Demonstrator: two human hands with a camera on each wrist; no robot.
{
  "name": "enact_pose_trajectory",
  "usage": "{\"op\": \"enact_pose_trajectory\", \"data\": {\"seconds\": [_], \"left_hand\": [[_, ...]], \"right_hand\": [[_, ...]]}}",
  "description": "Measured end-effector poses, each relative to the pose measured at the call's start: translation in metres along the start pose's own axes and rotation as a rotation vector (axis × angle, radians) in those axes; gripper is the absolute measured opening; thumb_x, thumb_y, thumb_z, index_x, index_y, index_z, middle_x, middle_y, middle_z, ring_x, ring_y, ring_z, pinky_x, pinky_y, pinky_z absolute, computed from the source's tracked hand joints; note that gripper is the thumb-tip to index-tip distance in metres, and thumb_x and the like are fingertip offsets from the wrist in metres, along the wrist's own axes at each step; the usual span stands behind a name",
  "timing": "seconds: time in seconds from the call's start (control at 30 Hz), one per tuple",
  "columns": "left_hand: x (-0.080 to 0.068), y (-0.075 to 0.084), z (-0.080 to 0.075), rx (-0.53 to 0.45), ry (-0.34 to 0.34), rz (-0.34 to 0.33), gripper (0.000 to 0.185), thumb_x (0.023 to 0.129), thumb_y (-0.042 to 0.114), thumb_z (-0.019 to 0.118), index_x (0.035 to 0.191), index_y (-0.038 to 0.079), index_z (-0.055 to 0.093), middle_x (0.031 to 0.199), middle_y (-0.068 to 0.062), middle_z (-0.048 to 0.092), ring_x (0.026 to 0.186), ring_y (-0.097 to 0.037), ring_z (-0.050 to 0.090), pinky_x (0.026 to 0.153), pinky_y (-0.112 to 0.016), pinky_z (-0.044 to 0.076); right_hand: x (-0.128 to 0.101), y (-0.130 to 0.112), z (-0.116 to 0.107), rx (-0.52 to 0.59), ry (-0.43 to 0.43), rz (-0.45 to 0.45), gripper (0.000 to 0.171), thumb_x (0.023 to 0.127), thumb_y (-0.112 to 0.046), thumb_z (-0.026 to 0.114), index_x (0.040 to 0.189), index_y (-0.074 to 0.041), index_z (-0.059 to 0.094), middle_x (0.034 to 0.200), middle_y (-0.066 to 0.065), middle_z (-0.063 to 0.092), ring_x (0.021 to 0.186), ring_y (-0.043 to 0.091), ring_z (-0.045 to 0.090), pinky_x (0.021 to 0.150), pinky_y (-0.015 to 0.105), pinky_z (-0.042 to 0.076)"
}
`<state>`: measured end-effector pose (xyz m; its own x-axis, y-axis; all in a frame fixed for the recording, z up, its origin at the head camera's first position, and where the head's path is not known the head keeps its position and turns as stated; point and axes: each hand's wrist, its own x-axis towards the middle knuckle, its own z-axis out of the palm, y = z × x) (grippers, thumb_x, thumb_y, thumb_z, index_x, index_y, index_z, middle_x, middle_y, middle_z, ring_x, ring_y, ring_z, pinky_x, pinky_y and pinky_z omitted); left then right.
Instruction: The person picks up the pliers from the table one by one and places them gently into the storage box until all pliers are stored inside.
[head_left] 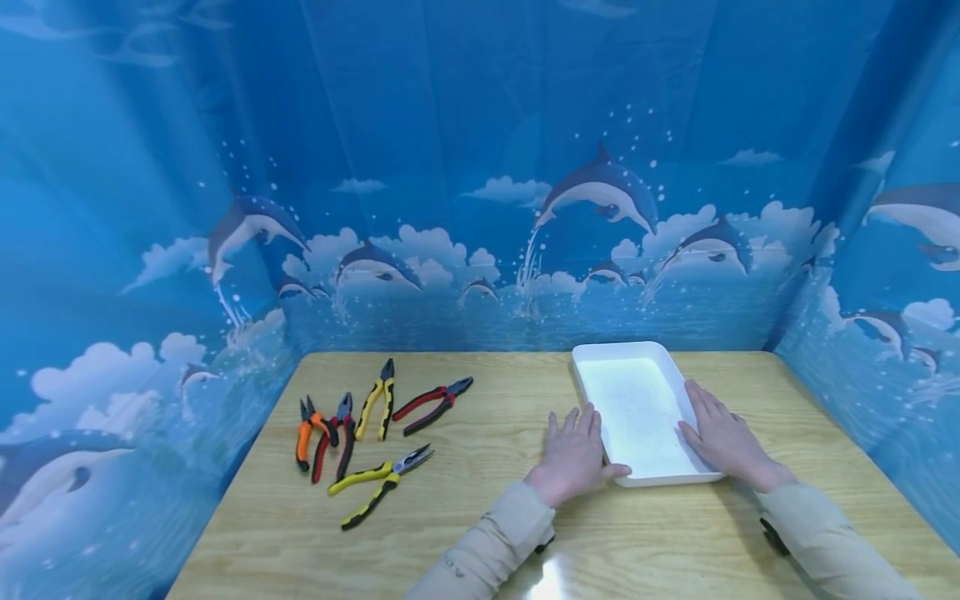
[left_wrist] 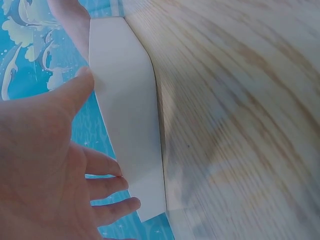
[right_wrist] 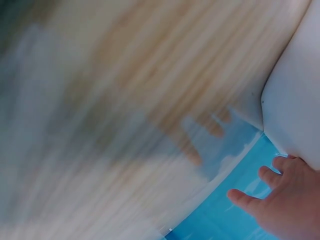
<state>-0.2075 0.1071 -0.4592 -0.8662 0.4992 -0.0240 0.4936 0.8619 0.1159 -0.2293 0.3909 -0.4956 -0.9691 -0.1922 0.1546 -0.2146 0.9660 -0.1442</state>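
Here the head view alone takes in the whole scene: the white tray on the wooden table, a hand on either side of it, and five pliers lying well to the tray's left. The left wrist view shows only the tray's outer left wall seen edge-on, with the left hand beside it; the right wrist view is blurred and catches just a corner of the tray and a few fingertips. The left hand lies with straight, slightly spread fingers against the tray's left side, its thumb at the near left corner. The right hand rests flat along the tray's right rim, fingers straight and close together. The tray sits between the two hands, its long axis running away from the person, the far end angled slightly left.
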Motion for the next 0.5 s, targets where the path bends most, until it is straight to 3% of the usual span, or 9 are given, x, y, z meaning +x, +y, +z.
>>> {"op": "enact_pose_trajectory", "data": {"seconds": [0.5], "left_hand": [[-0.0020,-0.0023,-0.0018,0.007,-0.001,0.002,0.095,0.090,0.075,0.049,0.157,0.010,0.035,0.164,-0.004,0.031,0.149,-0.023,0.033,0.120,-0.051,0.026]], "right_hand": [[-0.0003,-0.0045,-0.0010,-0.010,0.002,0.004,0.071,0.105,-0.024,0.052,0.155,0.013,0.016,0.154,0.038,0.027,0.137,0.058,0.032,0.098,0.077,0.035]]}}
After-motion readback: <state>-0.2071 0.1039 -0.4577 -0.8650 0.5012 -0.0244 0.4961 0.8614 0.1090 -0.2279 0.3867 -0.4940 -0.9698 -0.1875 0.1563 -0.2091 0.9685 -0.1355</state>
